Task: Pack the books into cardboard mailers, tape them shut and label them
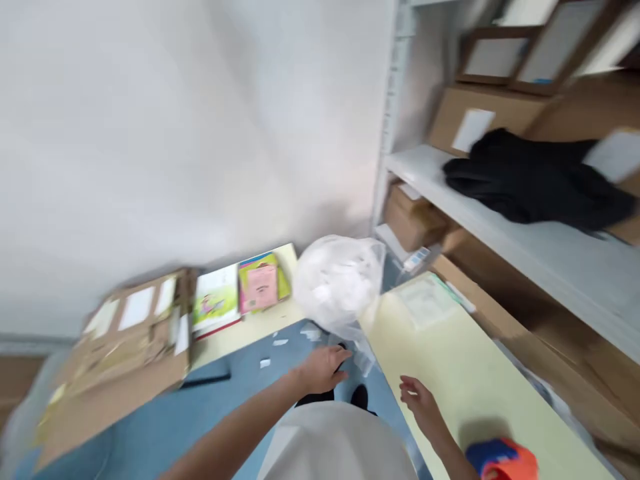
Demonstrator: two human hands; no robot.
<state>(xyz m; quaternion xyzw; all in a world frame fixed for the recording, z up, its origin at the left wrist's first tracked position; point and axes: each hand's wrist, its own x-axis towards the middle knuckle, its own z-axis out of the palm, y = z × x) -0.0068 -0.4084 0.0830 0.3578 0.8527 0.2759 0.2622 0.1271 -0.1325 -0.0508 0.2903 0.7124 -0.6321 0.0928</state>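
Note:
My left hand [325,369] is held out over the floor in front of my body, fingers apart, with nothing in it. Just beyond it, a clear plastic bag [340,280] with white contents bulges between two pale yellow surfaces. My right hand [419,398] hovers by the near edge of the right-hand yellow table [450,360]. Its fingers are loosely bent and apart, and it holds nothing that I can see. Beside my right forearm lies an orange and blue item [507,459], cut off by the frame's edge; its kind is unclear.
Picture books [217,297] and a pink booklet [263,287] lie on the left yellow surface, beside flattened cardboard [135,333]. White scraps [265,363] litter the blue floor. To the right, a shelf [415,167] bears black cloth [535,177] and boxes. Clear plastic [425,300] lies on the right table.

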